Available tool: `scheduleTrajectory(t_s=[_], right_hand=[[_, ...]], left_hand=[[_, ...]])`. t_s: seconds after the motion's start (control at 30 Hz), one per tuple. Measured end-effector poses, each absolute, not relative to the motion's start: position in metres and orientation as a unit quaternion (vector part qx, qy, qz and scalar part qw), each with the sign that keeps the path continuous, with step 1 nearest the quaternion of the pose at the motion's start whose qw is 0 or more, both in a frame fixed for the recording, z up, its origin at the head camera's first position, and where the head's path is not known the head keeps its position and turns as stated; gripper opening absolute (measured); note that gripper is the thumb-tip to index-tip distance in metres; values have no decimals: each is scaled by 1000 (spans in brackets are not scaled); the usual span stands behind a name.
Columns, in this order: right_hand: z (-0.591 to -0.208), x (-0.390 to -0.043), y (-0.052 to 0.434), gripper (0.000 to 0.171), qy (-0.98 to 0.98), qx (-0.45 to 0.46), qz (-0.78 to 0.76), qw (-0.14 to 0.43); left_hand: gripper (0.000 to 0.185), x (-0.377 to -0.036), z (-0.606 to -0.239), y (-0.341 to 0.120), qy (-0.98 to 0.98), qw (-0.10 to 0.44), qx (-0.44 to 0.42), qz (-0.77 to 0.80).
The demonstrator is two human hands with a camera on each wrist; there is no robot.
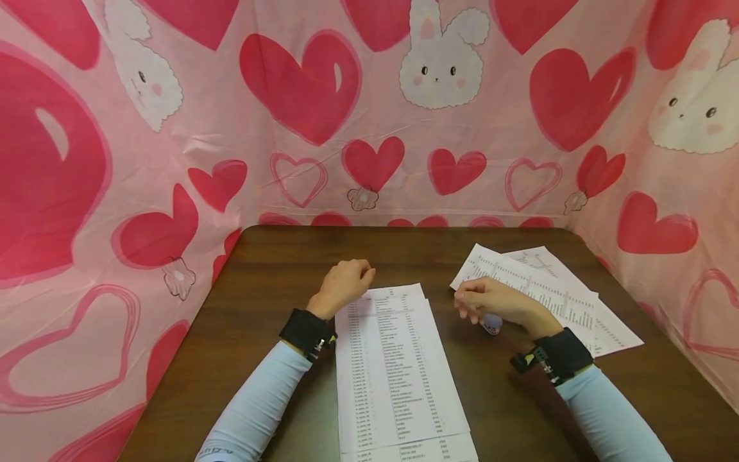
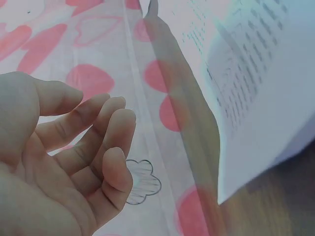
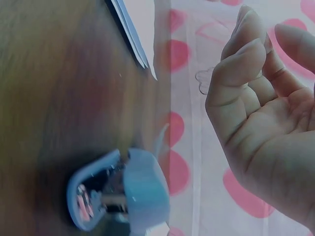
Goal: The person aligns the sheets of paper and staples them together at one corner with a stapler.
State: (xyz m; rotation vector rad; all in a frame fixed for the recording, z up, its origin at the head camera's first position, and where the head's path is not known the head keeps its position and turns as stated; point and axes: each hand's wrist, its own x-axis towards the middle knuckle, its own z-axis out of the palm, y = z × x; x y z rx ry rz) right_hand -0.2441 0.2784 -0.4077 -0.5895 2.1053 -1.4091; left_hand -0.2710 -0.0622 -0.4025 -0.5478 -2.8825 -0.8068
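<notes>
My left hand [image 1: 342, 287] is at the upper left corner of a stack of printed sheets [image 1: 404, 372]. Its fingers are loosely bent, and the left wrist view shows nothing in the palm. On the other side of the stack, my right hand [image 1: 487, 300] hovers over the table with relaxed, half-curled fingers around nothing. Below it lies a small light-blue stapler [image 3: 145, 191], partly hidden by the hand in the head view. The top sheets carry columns of small print, and their edges do not line up exactly with those underneath.
More printed sheets [image 1: 537, 292] lie fanned out and overlapping at the right, behind my right forearm. The brown wooden table [image 1: 231, 359] meets a pink cloth backdrop [image 1: 312, 186] with hearts and rabbits at its back and sides.
</notes>
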Motion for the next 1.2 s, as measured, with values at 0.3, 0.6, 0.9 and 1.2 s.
scheduleTrajectory(t_s=[0.3,0.6,0.9,1.2], right_hand=[[-403,-251,297,24,776,-234,-527,255],[-404,-255,313,23,773,-216,-538,258],[-405,-254,336,24,780,-175,-551,239],[-397,-255,353,12,818,-121,-532,185]], left_hand=[[24,-272,-399,-47,-943,68,-209,-251],[23,-271,-394,-27,-939,55,-226,-253],[23,-273,-386,-9,-929,57,-256,-260],[22,-273,-383,6,-925,46,-276,-257]])
